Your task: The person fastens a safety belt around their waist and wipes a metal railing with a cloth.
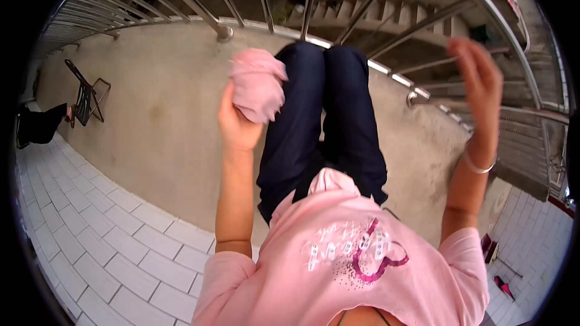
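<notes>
Pink shirt is occupying the foreground. Left hand is gripping a bundled pink cloth beside the dark trousers. Right hand, blurred, is hovering near the metal railing; whether its fingers are spreading or closing cannot be determined. Farther out, a folding chair is standing on the concrete floor, near white tiles.

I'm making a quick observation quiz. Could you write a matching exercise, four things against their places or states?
1. Pink bundle
2. Bracelet
3. Folding chair
4. Right hand

A. Around a wrist
B. Raised, nothing visible in it
C. Held in the left hand
D. On the concrete floor

Pairs: 1-C, 2-A, 3-D, 4-B
</notes>
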`<state>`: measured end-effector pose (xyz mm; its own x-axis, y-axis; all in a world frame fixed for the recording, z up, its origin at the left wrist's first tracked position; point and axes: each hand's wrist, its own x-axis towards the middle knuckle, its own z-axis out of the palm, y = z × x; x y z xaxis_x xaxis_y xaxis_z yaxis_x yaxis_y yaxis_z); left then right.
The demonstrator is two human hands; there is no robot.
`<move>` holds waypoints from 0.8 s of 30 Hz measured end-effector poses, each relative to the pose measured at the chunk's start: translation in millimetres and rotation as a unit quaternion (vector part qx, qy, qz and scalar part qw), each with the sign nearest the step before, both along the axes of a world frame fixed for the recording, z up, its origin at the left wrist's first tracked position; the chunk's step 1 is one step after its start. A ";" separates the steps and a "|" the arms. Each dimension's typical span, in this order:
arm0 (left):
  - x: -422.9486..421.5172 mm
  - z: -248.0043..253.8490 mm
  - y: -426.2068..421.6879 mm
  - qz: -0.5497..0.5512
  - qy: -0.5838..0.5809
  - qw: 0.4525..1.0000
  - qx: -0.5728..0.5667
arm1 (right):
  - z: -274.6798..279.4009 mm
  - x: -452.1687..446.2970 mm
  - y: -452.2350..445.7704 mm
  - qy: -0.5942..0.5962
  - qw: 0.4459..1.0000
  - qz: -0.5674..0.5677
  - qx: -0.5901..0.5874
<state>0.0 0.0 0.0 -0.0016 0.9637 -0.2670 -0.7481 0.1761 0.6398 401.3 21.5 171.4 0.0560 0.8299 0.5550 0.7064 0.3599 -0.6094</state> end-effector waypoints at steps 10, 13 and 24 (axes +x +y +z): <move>-31.7 -28.0 -50.7 -0.063 -0.180 0.980 -0.053 | 16.3 71.8 85.3 -0.349 0.921 -0.129 0.117; -32.6 -29.7 -51.6 -0.021 -0.176 0.983 -0.050 | 9.7 108.1 74.5 -0.569 0.803 -0.172 0.045; 2.6 -4.5 -6.3 -0.083 -0.310 0.947 -0.027 | -11.5 104.8 82.7 -0.554 0.769 -0.197 0.250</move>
